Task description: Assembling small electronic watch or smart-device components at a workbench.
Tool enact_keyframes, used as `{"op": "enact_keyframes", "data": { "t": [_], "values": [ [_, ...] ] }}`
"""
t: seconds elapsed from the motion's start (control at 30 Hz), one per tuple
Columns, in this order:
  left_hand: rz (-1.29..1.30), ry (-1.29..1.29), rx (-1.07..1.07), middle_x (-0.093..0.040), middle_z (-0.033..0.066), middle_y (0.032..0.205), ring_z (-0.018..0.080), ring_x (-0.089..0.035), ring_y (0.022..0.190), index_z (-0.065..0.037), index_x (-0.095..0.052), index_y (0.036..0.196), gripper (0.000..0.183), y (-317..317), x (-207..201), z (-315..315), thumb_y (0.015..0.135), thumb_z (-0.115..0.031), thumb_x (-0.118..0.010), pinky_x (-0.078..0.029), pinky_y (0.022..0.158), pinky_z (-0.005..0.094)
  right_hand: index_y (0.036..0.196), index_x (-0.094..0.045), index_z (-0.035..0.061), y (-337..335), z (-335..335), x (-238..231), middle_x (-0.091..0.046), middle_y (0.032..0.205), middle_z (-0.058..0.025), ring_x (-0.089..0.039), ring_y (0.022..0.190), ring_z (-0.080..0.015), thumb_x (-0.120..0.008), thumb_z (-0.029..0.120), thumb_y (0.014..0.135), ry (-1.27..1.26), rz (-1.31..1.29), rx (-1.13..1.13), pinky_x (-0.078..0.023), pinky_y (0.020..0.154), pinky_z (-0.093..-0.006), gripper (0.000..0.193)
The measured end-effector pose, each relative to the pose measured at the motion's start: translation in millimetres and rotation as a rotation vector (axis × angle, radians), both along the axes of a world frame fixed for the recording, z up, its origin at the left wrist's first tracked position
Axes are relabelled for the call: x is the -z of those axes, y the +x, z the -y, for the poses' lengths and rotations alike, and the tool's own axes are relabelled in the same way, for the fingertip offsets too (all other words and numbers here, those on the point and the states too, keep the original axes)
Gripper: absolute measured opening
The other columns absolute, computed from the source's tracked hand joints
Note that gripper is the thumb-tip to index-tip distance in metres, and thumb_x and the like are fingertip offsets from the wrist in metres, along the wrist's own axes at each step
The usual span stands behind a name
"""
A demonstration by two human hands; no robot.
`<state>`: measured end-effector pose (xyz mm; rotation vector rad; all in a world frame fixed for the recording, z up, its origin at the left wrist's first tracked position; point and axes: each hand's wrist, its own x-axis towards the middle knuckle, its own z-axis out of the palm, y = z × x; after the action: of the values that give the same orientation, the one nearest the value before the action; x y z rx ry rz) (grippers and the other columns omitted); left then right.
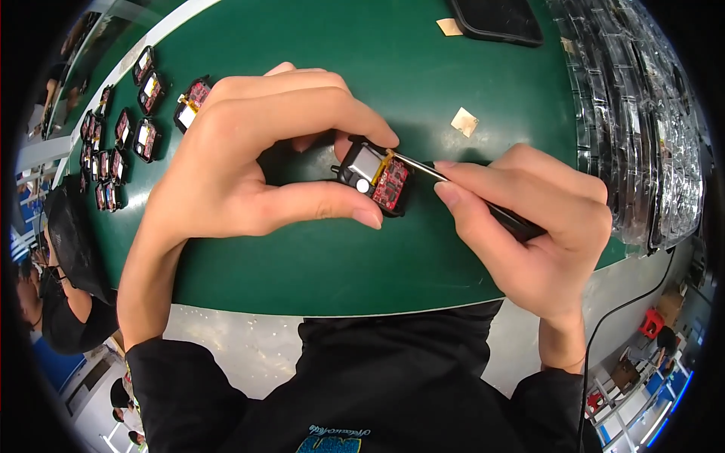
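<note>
Between the thumb and fingers of my left hand [234,151] is a small black device housing [391,187], its inside facing up. It shows a red circuit board, a silver battery cell with a white round spot, and a yellow-orange flex strip between them. My right hand [536,219] grips black-handled tweezers [423,169] like a pen. Their metal tip touches or nearly touches the strip's upper end; whether it pinches anything is too small to tell. Just beyond my left hand lies another such open housing [195,100], partly covered by that hand.
Several more open housings [145,140] lie at the left of the green table [317,279]. Stacked clear plastic trays [638,136] line the right side. A black tray-like object [498,19] and small beige paper pieces [464,122] lie toward the far side. Another person's arm [72,291] shows at left.
</note>
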<state>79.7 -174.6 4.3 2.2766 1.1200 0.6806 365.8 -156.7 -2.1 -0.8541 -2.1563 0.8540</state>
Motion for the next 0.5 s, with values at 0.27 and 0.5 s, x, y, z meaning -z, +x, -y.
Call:
{"op": "enact_keyframes", "data": {
  "t": [0.27, 0.5],
  "values": [
    [-0.029, -0.009, 0.046, -0.078, 0.0057, 0.098, 0.0163, -0.062, 0.077, -0.001, -0.083, 0.113, 0.069, -3.0, -2.7, -3.5, 0.065, -0.048, -0.099, -0.042, 0.067, 0.0303, 0.101, -0.086, -0.0026, -0.1, -0.2, 1.1, -0.071, 0.073, -0.0058, -0.061, 0.061, -0.0109, -0.085, -0.009, 0.081, -0.009, -0.021, -0.003, -0.043, 0.056, -0.0255, 0.021],
    [-0.033, -0.028, 0.068, -0.079, 0.0071, 0.099, 0.0171, -0.064, 0.080, 0.001, -0.082, 0.114, 0.069, -4.6, -1.4, -4.9, 0.069, -0.049, -0.097, -0.042, 0.068, 0.0304, 0.101, -0.086, -0.0032, -0.2, -1.5, 4.2, -0.072, 0.073, -0.0068, -0.061, 0.061, -0.0115, -0.085, -0.009, 0.081, -0.005, -0.034, -0.015, -0.043, 0.056, -0.0255, 0.021]
  ]
}}
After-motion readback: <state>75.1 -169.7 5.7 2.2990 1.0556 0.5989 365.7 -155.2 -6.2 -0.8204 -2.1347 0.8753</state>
